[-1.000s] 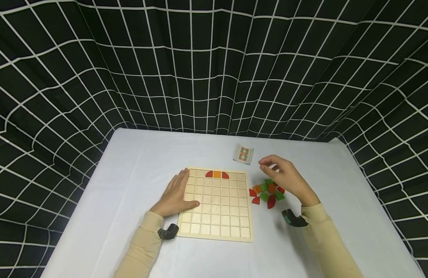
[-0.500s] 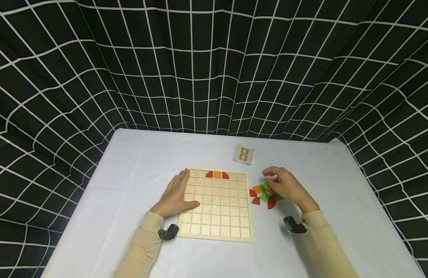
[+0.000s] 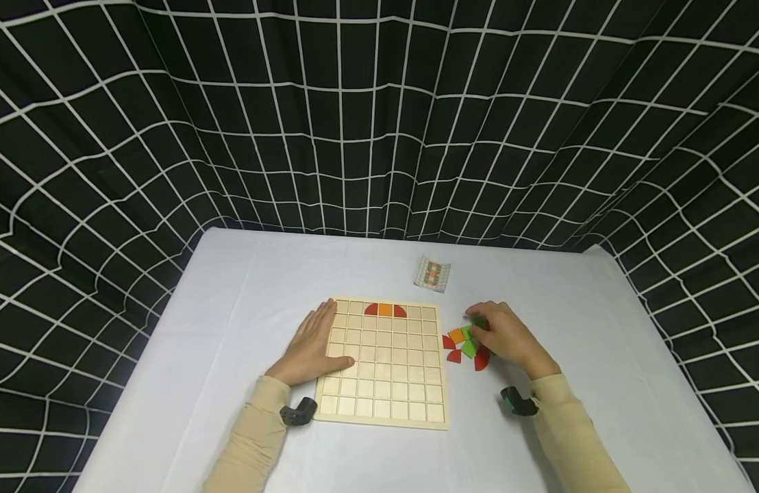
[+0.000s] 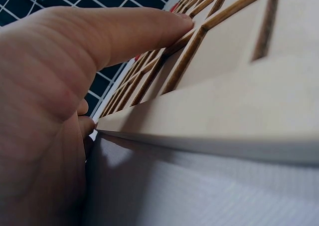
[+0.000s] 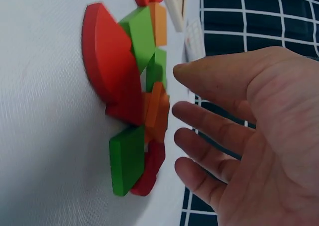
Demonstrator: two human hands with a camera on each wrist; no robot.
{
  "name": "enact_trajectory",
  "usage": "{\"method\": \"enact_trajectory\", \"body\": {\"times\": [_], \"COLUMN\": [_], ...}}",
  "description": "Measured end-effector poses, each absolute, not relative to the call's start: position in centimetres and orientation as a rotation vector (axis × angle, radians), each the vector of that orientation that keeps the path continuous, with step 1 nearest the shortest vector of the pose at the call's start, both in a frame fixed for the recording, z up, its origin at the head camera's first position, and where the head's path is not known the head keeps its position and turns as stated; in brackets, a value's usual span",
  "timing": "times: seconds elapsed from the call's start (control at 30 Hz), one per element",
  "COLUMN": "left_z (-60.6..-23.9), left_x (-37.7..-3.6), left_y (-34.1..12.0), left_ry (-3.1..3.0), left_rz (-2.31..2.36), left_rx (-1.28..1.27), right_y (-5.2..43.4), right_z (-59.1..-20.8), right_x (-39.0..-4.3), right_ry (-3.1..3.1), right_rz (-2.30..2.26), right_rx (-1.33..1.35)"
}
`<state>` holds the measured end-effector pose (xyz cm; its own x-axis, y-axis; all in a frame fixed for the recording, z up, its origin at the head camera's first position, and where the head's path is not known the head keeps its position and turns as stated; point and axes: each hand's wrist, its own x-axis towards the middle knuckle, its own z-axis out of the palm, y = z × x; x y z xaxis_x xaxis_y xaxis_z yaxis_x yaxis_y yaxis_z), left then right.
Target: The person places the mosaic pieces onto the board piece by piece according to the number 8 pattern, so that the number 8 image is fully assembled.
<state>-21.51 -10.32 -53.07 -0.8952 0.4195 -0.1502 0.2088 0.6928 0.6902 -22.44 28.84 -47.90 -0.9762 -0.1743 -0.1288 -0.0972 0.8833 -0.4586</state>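
Note:
A wooden grid board (image 3: 386, 383) lies on the white table. In its top row sit two red quarter-round pieces either side of an orange square (image 3: 385, 310). My left hand (image 3: 314, 342) lies flat on the board's left edge; the left wrist view shows its thumb (image 4: 124, 31) resting on the board (image 4: 224, 101). To the right of the board is a pile of red, green and orange pieces (image 3: 462, 342). My right hand (image 3: 505, 335) hovers over the pile with its fingers relaxed. In the right wrist view the fingertips (image 5: 187, 111) are right next to the pieces (image 5: 134, 96), holding none.
A small patterned card (image 3: 431, 274) lies behind the board. The white table (image 3: 231, 308) is ringed by a black curtain with a white grid (image 3: 379, 137). Small cameras sit at both wrists (image 3: 298, 413) (image 3: 516, 402).
My right hand has come down and toward me from above the pile onto it, covering more of the pieces. The left hand and the board have stayed still.

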Motion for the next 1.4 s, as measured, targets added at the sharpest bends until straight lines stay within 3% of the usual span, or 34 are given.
{"method": "enact_trajectory", "body": {"times": [1.4], "left_z": [-53.0], "left_x": [-21.4], "left_y": [-10.3], "left_ry": [2.616], "left_rz": [1.009], "left_rx": [0.496], "right_y": [29.4], "right_z": [-47.1], "right_x": [-22.1], "right_ry": [2.889], "right_rz": [-0.443], "right_rx": [-0.212]}}
